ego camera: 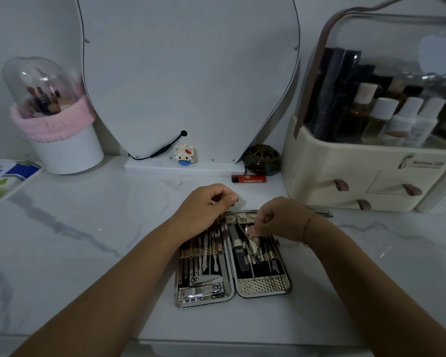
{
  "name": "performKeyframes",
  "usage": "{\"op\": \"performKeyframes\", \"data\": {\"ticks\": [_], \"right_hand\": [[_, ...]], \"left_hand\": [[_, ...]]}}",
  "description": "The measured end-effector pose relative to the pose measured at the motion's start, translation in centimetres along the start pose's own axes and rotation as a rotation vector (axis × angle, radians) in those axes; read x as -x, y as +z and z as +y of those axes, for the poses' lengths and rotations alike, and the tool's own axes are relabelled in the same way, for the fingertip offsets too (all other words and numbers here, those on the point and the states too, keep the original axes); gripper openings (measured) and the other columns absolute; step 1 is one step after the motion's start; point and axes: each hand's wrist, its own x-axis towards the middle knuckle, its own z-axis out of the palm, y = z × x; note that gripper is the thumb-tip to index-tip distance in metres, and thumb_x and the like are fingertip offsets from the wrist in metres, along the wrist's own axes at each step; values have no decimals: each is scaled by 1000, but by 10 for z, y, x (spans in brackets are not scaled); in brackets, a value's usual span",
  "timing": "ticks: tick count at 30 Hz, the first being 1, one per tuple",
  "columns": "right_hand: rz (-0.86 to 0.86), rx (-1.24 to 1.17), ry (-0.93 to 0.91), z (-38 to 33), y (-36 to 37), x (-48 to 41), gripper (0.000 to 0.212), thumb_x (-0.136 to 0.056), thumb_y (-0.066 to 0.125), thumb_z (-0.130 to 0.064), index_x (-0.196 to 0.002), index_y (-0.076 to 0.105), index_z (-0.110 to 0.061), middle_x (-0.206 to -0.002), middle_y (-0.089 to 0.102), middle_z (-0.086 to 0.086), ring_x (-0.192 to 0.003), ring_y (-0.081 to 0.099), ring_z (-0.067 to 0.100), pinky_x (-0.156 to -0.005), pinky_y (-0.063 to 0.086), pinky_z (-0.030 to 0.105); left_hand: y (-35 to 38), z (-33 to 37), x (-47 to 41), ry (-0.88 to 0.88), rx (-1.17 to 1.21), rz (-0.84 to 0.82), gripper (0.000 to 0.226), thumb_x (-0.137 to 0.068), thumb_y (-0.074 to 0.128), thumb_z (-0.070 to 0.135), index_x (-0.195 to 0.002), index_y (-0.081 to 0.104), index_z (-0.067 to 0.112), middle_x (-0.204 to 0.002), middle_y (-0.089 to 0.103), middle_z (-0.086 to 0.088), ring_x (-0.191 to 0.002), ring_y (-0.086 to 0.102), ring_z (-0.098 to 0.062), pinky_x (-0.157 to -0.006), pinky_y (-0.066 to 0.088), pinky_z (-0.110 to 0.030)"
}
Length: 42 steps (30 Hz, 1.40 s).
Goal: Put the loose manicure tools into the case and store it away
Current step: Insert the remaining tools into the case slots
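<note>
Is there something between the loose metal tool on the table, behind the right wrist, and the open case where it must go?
Only the person's own right hand and wrist lie between the loose tool and the open case. No other object stands on that stretch of table. The hand is busy with a tool over the case's right half.

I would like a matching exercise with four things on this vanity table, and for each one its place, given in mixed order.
Things:
1. lighter
2. manicure case
3. block figure
4. brush holder

Places:
A. far left, beside the mirror
B. open, below both hands
C. on the mirror base
D. lying in front of the dark round bowl

Pairs: 1-D, 2-B, 3-C, 4-A
</note>
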Motion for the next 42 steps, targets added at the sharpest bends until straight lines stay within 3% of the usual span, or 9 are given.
{"op": "performKeyframes", "data": {"ticks": [5, 12, 15, 18, 25, 29, 32, 35, 42], "right_hand": [[-14, 7, 15, -1, 0, -1, 16, -76, 68, -18, -77, 71, -2, -61, 54, -8, -58, 48, 3, -62, 43, 16], [20, 58, 0, -3, 3, 2, 18, -77, 68, -18, -62, 59, -17, -66, 52, -9, -59, 46, 3, -61, 44, 20], [116, -61, -23, 9, -3, 11, 9, -77, 69, -21, -78, 64, -14, -67, 55, -10, -57, 50, 0, -58, 42, 13], [330, 28, 57, 40, -24, 22, 14, -80, 66, -24, -91, 68, -16, -78, 64, -3, -71, 58, 7, -61, 40, 11], [552, 172, 327, 84, -30, 44, 23, -76, 71, -21, -97, 70, -12, -91, 68, 10, -91, 60, 29, -78, 42, 28], [526, 145, 342, 85, -32, 44, 18, -75, 72, -24, -90, 71, -13, -75, 60, 0, -82, 57, 22, -73, 38, 25], [430, 197, 320, 77, -32, 45, 12, -79, 68, -27, -83, 69, -15, -70, 47, -4, -68, 40, 8, -60, 29, 20], [389, 154, 287, 74, -30, 44, 12, -79, 67, -25, -80, 69, -13, -87, 56, 6, -82, 51, 18, -66, 33, 23], [341, 55, 129, 54, -30, 40, 15, -80, 66, -27, -67, 60, -23, -67, 51, -6, -62, 48, 10, -56, 32, 16]], "left_hand": [[-1, 0, 0, -20, 5, -1, 13, -92, 54, 36, -89, 66, 31, -92, 69, 11, -85, 62, -5, -77, 48, -23], [-3, -1, 0, -49, 0, -8, 17, -92, 52, 39, -91, 67, 30, -95, 70, 9, -90, 64, -7, -85, 50, -30], [-4, -2, 0, -58, -5, -30, 21, -92, 51, 41, -93, 68, 29, -95, 71, 10, -91, 65, -6, -87, 50, -30], [-4, -3, 0, -57, -13, -58, 27, -93, 48, 42, -93, 70, 27, -94, 71, 12, -91, 64, -5, -88, 50, -30], [-3, -2, -2, -46, 39, -80, 33, -93, 45, 41, -92, 70, 21, -90, 72, 10, -91, 64, -4, -90, 48, -29], [-4, 0, 0, -42, 58, -73, 32, -93, 45, 41, -92, 70, 21, -88, 72, 9, -85, 65, -2, -83, 48, -22], [-5, 1, 2, -48, 69, -65, 32, -94, 45, 40, -93, 70, 21, -89, 72, 9, -88, 66, -7, -80, 48, -20], [-5, 3, 2, -38, 48, -64, 33, -94, 44, 41, -93, 70, 20, -90, 71, 10, -91, 65, -7, -85, 48, -25], [-6, 5, 2, -36, 65, -39, 26, -93, 47, 41, -93, 69, 27, -92, 72, 12, -95, 64, -6, -92, 48, -33]]}}
